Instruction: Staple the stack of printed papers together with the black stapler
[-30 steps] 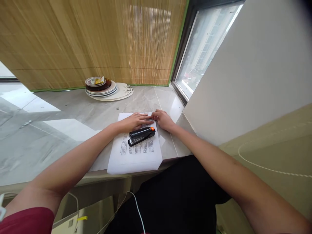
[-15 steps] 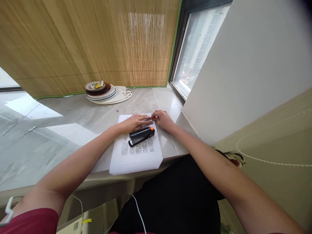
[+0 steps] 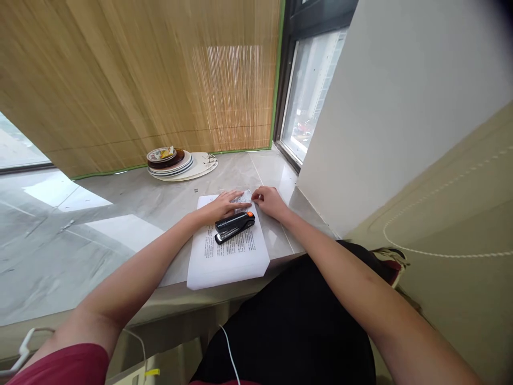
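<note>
Printed sheets of paper [image 3: 228,267] lie on the grey marble ledge, their near end reaching over its front edge. A black stapler [image 3: 234,227] with an orange tip rests on top of them at a slant. Beyond the stapler, my left hand [image 3: 224,206] lies on the paper with its fingers stretched out and apart. My right hand [image 3: 269,200] is at the far right edge of the sheets, thumb and fingers pinched together on the paper's edge. Exactly how much paper sits between those fingertips is hard to see.
A stack of plates [image 3: 172,163] stands at the back by the bamboo blind [image 3: 180,80]. A small dark piece [image 3: 196,190] lies beyond the paper. The window [image 3: 306,96] and white wall [image 3: 380,107] bound the right side.
The camera view has shifted slightly. My left hand's fingers have spread and drawn back a little from my right hand, baring more print at the far end. The stapler stays on the paper.
</note>
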The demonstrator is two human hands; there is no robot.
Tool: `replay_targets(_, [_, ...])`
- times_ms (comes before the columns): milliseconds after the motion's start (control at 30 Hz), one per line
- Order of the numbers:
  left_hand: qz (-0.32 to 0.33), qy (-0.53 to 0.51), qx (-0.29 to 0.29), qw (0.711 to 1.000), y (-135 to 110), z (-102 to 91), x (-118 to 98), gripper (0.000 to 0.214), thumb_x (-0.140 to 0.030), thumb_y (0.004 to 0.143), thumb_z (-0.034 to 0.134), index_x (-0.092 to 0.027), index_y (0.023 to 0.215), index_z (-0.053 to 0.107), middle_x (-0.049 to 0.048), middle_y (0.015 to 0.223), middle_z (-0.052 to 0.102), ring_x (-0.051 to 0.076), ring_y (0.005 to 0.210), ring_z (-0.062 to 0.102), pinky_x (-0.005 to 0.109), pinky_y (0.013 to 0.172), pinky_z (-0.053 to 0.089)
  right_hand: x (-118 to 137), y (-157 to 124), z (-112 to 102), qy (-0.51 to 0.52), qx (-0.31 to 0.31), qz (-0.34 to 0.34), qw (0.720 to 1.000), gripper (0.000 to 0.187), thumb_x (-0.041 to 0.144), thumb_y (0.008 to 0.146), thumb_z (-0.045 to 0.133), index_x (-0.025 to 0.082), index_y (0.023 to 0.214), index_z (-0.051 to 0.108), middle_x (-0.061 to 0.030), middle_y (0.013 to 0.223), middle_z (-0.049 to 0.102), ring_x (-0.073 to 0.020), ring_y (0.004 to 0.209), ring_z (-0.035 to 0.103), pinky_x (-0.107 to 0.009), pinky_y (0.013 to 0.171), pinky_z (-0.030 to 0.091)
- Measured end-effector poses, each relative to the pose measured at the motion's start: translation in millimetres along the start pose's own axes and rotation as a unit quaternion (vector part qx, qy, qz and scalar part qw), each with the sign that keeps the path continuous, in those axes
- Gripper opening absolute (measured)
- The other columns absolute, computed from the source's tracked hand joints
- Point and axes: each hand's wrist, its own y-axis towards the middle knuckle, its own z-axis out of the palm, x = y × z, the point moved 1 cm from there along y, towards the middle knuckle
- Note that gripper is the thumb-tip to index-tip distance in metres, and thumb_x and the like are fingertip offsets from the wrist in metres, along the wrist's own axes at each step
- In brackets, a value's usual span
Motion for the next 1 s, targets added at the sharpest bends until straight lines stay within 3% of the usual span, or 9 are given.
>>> replay_targets(200, [0.004, -0.004, 0.002, 1.000, 0, -1.4, 0, 0.046, -0.038, 0.110, 0.042, -0.033, 0.152, 0.060, 0.0104, 0.170, 0.042, 0.033, 0.154, 0.040, 0.059, 0.124, 0.033, 3, -1, 2, 0.000, -0.008, 0.015, 1.000, 0.022, 0.003, 0.082, 0.066, 0.017, 0.086, 0.082, -0.0059, 0.093, 0.074, -0.0168, 0.080, 0.064, -0.030, 0.088, 0.050])
replay_targets(333, [0.007, -0.005, -0.003, 1.000, 0, -0.4, 2, 0.045, -0.038, 0.111, 0.042, -0.035, 0.151, 0.061, 0.0091, 0.169, 0.043, 0.032, 0.154, 0.041, 0.058, 0.125, 0.031, 5, -2, 3, -0.003, -0.011, 0.018, 1.000, 0.029, 0.001, 0.083, 0.063, 0.017, 0.098, 0.082, -0.0059, 0.094, 0.074, -0.0165, 0.078, 0.064, -0.031, 0.090, 0.050])
replay_targets(567, [0.008, 0.002, -0.005, 1.000, 1, 0.3, 3, 0.046, -0.039, 0.111, 0.041, -0.032, 0.150, 0.063, 0.0116, 0.167, 0.046, 0.033, 0.151, 0.044, 0.058, 0.123, 0.035, 5, -5, 2, -0.028, 0.001, -0.002, 1.000, 0.028, 0.000, 0.084, 0.063, 0.018, 0.092, 0.084, -0.0053, 0.092, 0.071, -0.0164, 0.080, 0.063, -0.031, 0.093, 0.050])
replay_targets(800, [0.008, 0.001, 0.001, 1.000, 1, -1.0, 2, 0.047, -0.041, 0.111, 0.038, -0.033, 0.151, 0.062, 0.0101, 0.169, 0.043, 0.034, 0.152, 0.042, 0.059, 0.123, 0.033, 4, -8, 3, -0.047, 0.005, -0.045, 0.998, 0.041, -0.001, 0.090, 0.054, 0.021, 0.105, 0.085, -0.0086, 0.102, 0.071, -0.0217, 0.101, 0.065, -0.033, 0.099, 0.050])
replay_targets(1000, [0.018, 0.006, -0.009, 1.000, 1, 0.7, 3, 0.045, -0.034, 0.110, 0.041, -0.033, 0.150, 0.063, 0.0116, 0.167, 0.046, 0.033, 0.151, 0.045, 0.058, 0.123, 0.035, 6, -12, -2, -0.046, 0.005, -0.047, 0.998, 0.034, 0.000, 0.089, 0.058, 0.019, 0.100, 0.084, -0.0089, 0.100, 0.071, -0.0216, 0.099, 0.065, -0.033, 0.098, 0.049])
